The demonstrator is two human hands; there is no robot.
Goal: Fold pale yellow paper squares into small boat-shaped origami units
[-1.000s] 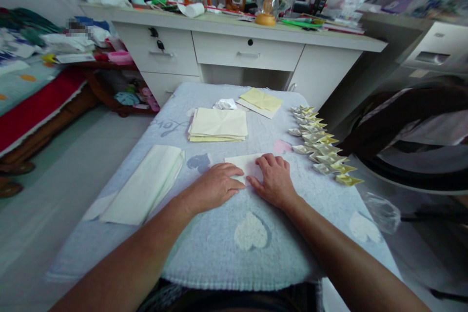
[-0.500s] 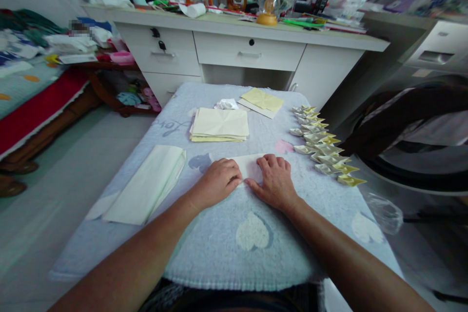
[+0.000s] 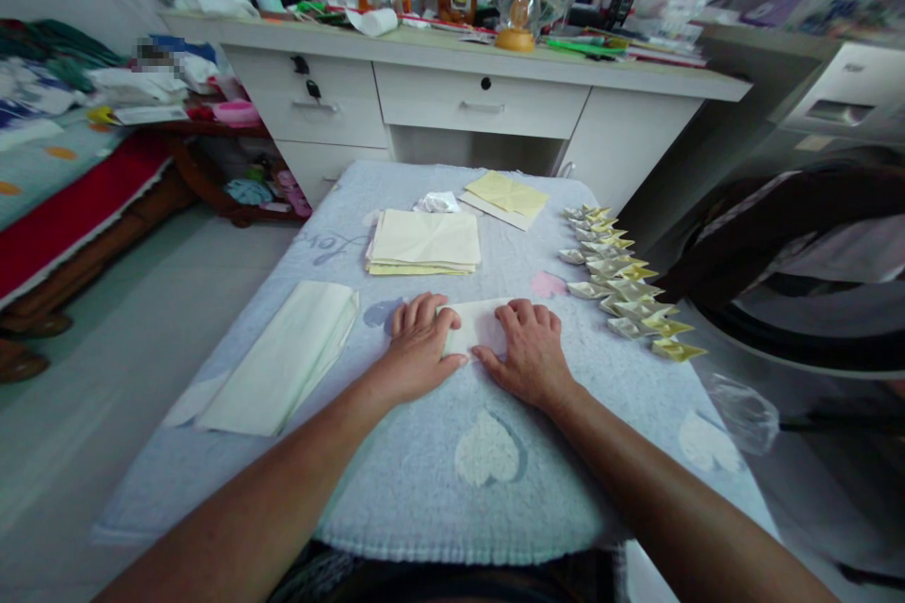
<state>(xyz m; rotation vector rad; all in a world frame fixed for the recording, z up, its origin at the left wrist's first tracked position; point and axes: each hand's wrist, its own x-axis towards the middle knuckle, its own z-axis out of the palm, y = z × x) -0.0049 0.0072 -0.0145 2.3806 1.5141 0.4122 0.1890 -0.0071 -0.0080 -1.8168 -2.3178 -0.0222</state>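
Note:
A pale sheet of paper [image 3: 475, 324] lies flat on the cloth-covered table, partly hidden under both hands. My left hand [image 3: 422, 344] rests over its left end with the fingers spread, the thumb at the near edge. Over the right end lies my right hand [image 3: 529, 349], its fingers stretched out flat and its thumb pointing toward the left one. The two thumb tips are a small gap apart. Beyond the hands sits a stack of cream and yellow paper [image 3: 424, 240]. A folded bundle of pale paper [image 3: 283, 358] is at the left.
Several folded paper boats [image 3: 626, 278] stand in a row along the table's right side. Yellow and white sheets [image 3: 507, 195] and a crumpled white tissue [image 3: 436, 202] lie at the far end. A cluttered white desk [image 3: 481, 104] stands behind, a washing machine [image 3: 841, 104] to the right.
My left hand has spread its fingers and moved slightly left, lying flatter over the paper's left end. My right hand has stayed almost still.

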